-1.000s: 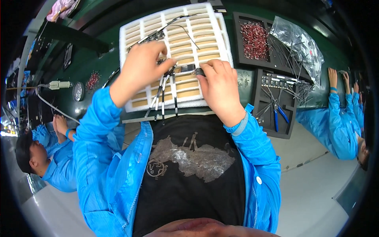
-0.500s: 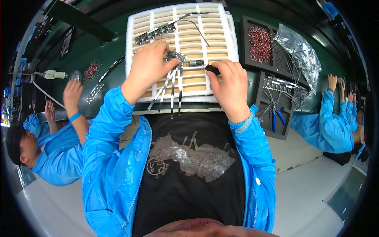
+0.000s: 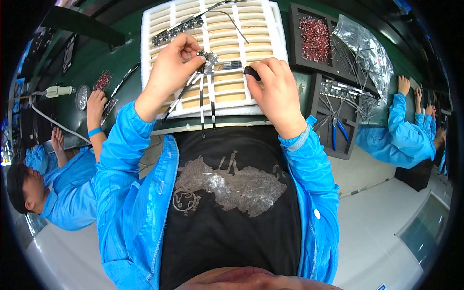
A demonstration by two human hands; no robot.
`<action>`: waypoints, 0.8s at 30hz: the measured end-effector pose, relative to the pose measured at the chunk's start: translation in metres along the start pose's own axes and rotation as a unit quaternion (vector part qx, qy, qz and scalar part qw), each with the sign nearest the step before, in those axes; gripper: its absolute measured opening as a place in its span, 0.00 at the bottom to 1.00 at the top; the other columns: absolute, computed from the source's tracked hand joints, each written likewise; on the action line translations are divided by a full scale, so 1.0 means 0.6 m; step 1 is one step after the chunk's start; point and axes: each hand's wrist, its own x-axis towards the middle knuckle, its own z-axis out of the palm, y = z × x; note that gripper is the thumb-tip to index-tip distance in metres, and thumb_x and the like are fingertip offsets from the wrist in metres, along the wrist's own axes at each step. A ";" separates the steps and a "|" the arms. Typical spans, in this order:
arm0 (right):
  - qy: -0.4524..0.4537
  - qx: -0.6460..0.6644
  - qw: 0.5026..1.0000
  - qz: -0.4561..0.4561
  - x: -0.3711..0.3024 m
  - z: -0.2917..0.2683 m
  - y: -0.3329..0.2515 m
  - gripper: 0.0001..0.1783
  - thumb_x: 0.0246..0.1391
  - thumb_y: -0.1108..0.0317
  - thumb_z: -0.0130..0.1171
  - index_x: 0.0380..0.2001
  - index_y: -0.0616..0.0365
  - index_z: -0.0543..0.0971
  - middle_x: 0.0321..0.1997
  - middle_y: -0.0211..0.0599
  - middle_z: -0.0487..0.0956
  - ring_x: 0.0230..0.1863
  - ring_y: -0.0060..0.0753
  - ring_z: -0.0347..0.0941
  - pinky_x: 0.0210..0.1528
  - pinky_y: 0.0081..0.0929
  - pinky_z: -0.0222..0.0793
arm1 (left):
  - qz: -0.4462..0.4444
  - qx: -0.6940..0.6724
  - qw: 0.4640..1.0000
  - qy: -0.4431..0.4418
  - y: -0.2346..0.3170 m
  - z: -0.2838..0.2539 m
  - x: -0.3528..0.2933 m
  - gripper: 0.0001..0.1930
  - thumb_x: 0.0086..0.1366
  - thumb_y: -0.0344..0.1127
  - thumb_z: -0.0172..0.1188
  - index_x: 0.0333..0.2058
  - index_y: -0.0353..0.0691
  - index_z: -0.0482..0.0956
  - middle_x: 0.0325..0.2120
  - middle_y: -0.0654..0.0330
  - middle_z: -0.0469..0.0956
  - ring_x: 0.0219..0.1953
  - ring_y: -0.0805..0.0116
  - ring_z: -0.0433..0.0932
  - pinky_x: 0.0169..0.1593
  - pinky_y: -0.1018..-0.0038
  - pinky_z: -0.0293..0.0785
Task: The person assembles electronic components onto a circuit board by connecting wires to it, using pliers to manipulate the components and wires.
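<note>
A slotted white foam tray [image 3: 270, 34] lies in front of me with tan strips between its ribs. My left hand [image 3: 169, 65] is over its left part, thumb and forefinger pinched at a small dark circuit board [image 3: 209, 59]. Several black-and-white strips [image 3: 202, 99] hang from that board over the tray's near edge. My right hand [image 3: 275, 87] closes thumb and fingers on a small black block-like piece [image 3: 251, 73]. A dark ribbed piece [image 3: 232, 65] reaches from it toward the board; whether they are one tool I cannot tell. Farther up the tray lies a row of joined circuit boards [image 3: 176, 31].
At right stand a black tray [image 3: 296, 48] of small red parts, a clear plastic bag [image 3: 365, 46], and another black tray [image 3: 340, 150] with blue-handled pliers [image 3: 338, 130] and thin strips. A co-worker's hand [image 3: 95, 107] works at left, near a round metal dish [image 3: 83, 96].
The view has shifted, so the tray sits higher. My left fingers have curled, and the hanging strips have swung or turned. My right hand keeps its grip. The left co-worker's hand has lowered.
</note>
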 end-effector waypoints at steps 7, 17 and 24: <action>-0.010 -0.032 0.999 -0.030 -0.011 0.003 0.006 0.11 0.48 0.75 0.67 0.38 0.59 0.82 0.37 0.39 0.80 0.39 0.46 0.75 0.43 0.38 0.74 | 0.043 -0.069 0.995 0.052 0.012 0.001 -0.007 0.19 0.59 0.24 0.68 0.48 0.39 0.74 0.31 0.68 0.75 0.37 0.78 0.72 0.42 0.76 0.71; 0.047 0.026 0.998 -0.033 -0.005 -0.009 -0.006 0.07 0.55 0.77 0.64 0.38 0.60 0.80 0.34 0.40 0.79 0.36 0.48 0.75 0.41 0.39 0.72 | -0.037 -0.430 0.901 -0.051 0.067 -0.031 -0.056 0.20 0.58 0.19 0.66 0.46 0.40 0.70 0.37 0.64 0.79 0.41 0.78 0.79 0.47 0.81 0.75; 0.020 0.099 0.995 -0.010 -0.011 -0.016 -0.020 0.07 0.58 0.76 0.62 0.40 0.61 0.78 0.37 0.45 0.80 0.39 0.51 0.77 0.41 0.42 0.74 | -0.095 -0.459 0.879 -0.082 0.072 -0.030 -0.066 0.15 0.61 0.35 0.71 0.40 0.44 0.72 0.31 0.65 0.73 0.36 0.75 0.70 0.38 0.80 0.64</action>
